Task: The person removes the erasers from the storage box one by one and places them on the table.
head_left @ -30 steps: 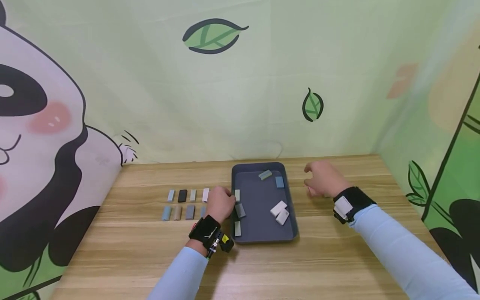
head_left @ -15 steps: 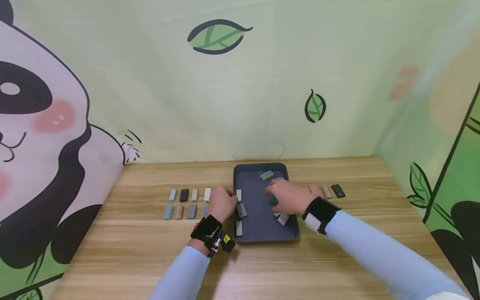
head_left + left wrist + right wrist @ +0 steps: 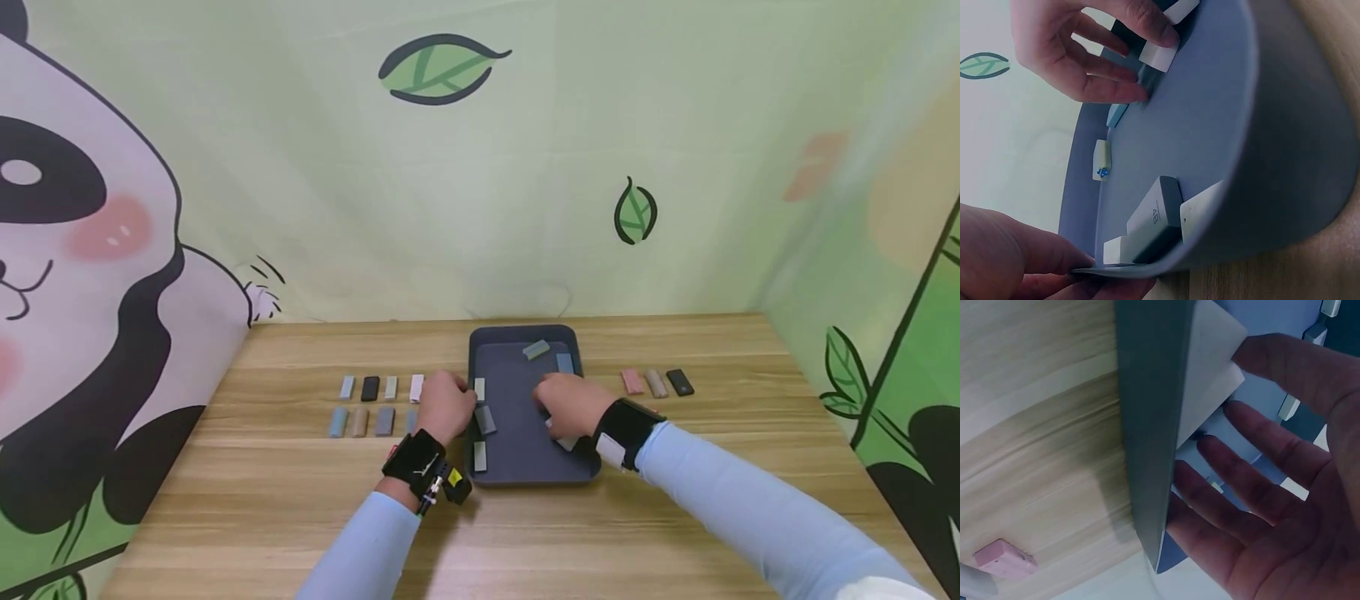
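Left wrist: grey block (image 3: 1155,217) reads "48"; left hand (image 3: 1004,256) pinches tray rim (image 3: 1122,269); right hand (image 3: 1094,53) fingers spread.

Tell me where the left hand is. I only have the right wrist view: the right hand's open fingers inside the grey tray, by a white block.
Observer: The left hand holds the tray by its left rim. The left wrist view shows its fingers at the edge.
Operator: Is the pink block outside the tray alone?
Observer: No. In the head view the pink block lies in a row with a tan block and a black block, right of the tray.
Operator: Anything left of the tray?
Observer: Two rows of small blocks lie there on the table.
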`<state>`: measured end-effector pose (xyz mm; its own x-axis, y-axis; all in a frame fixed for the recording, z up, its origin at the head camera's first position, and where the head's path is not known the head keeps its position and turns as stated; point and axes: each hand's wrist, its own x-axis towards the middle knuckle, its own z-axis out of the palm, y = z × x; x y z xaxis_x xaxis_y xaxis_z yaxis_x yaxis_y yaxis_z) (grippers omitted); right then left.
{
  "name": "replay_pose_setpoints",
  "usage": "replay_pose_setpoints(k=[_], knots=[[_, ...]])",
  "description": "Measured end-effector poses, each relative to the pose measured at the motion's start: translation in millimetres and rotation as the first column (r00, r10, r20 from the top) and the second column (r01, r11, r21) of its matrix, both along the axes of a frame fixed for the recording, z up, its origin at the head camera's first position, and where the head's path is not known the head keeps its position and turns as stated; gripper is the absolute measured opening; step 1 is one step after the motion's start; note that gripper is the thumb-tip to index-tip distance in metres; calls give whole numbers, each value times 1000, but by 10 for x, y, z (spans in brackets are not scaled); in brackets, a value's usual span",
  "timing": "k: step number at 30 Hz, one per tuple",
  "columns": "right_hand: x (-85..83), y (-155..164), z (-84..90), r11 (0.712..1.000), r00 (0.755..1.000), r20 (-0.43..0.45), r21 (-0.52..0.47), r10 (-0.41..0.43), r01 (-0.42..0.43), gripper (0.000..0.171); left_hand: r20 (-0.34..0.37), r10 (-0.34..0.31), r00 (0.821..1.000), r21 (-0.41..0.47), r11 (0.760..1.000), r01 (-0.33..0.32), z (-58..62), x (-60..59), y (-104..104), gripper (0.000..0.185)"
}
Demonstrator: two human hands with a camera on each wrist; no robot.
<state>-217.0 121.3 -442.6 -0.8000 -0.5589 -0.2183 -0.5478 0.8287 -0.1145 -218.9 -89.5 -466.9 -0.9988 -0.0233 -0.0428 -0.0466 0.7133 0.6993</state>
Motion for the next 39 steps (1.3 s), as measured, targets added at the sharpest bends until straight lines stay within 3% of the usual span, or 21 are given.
replay_pose_setpoints(k=[8, 17, 24, 32, 39], knots=[[-34, 10, -43, 998, 999, -40, -56, 3, -5, 8, -28, -15, 999, 1, 1000, 15, 19, 20, -6, 43], [-17, 59, -9, 997, 999, -50, -79, 21, -25, 15, -35, -18, 999, 0, 1000, 18, 11, 14, -10, 42], [-3, 72, -2, 994, 997, -66, -102, 32, -39, 9, -30, -14, 999, -5, 1000, 13, 21, 20, -4, 42], [-70, 149, 5, 978, 999, 10, -206, -34, 36, 5, -19, -27, 999, -13, 1000, 27, 10, 13, 13, 43], [-111, 344, 201, 949, 995, 35, -300, -94, 100, 19, 2, -44, 999, -9, 999, 44, 31, 1, -4, 44]])
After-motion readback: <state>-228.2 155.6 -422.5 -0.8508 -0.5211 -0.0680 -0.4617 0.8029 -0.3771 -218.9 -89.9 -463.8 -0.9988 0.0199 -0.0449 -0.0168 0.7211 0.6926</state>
